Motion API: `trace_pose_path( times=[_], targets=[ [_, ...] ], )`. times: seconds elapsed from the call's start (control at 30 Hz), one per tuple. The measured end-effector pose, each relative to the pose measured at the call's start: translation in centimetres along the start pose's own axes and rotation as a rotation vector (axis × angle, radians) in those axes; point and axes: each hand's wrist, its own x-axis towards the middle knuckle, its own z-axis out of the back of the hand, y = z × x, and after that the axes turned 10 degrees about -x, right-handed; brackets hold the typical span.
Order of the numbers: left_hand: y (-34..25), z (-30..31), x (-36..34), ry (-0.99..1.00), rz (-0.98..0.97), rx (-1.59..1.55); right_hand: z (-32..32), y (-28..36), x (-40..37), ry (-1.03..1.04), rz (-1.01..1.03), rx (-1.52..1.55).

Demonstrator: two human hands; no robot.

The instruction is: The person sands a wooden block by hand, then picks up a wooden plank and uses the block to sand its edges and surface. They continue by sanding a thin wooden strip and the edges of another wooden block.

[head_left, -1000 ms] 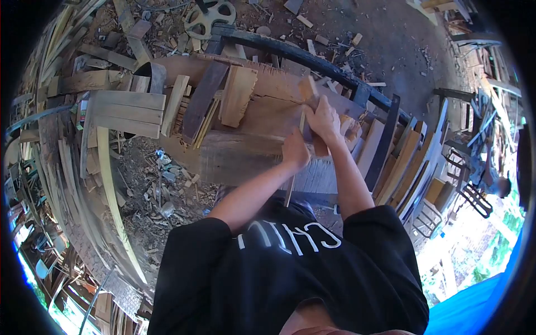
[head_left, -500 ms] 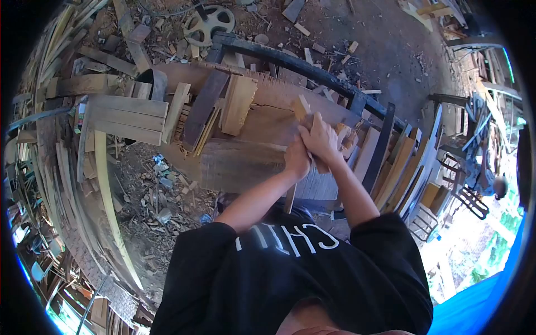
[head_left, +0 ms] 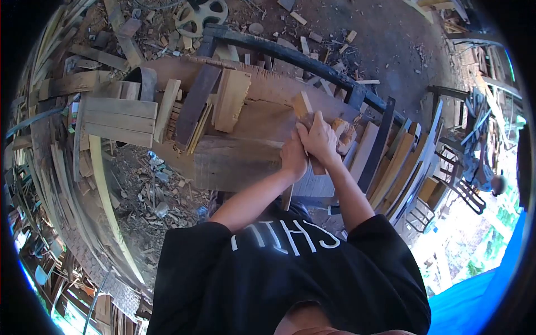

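Dim, diffuse shade covers the counter (head_left: 240,170) and the hands (head_left: 321,138). Daylight glares in from the right, burnt out to white beside the blue sheet (head_left: 474,301). Fisheye distortion bows the pale plank (head_left: 109,195) at left; black vignetting fills the corners.

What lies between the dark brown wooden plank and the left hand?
Head view: thin yellowish wooden strips, a rough-edged tan wooden block, then bare brown board separate plank and left hand.

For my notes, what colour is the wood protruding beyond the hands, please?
The wood is light yellowish brown, clearest in the head view.
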Motion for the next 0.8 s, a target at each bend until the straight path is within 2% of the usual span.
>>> trace_pose_path(
  times=[0.13,0.23,0.3,0.37,0.47,0.53,0.6,0.63,0.73,0.8],
  targets=[
    [-0.8,0.8,-0.2,0.008,0.066,0.204,-1.3,-0.1,6.9,-0.151,0.007,-0.006],
    [-0.2,0.5,-0.1,0.035,0.112,0.262,-0.4,0.7,8.0,-0.133,0.019,0.022],
    [1.4,-0.1,0.0,0.034,0.04,0.126,-0.4,0.2,4.8,-0.105,0.023,0.018],
    [0.4,0.0,0.0,0.023,0.031,0.075,-0.4,0.0,1.6,-0.04,0.024,0.001],
    [0.2,0.2,-0.1,0.013,0.033,0.04,-0.2,0.4,0.9,0.059,-0.008,-0.024],
    [-0.4,0.5,-0.3,0.013,0.025,0.063,-1.2,0.4,5.1,-0.089,0.008,-0.031],
    [-1.5,0.6,-0.4,-0.006,0.128,0.303,-1.2,0.6,8.1,-0.114,0.037,-0.022],
    [-1.2,0.6,-0.3,-0.01,0.114,0.308,-1.0,0.6,8.9,-0.145,0.06,-0.029],
    [-0.6,0.2,0.2,0.016,0.08,0.268,-1.5,-0.6,5.5,-0.122,0.013,0.051],
    [-0.3,0.1,0.0,0.033,0.071,0.127,-0.4,-0.3,0.9,-0.067,0.0,0.035]
  ],
)
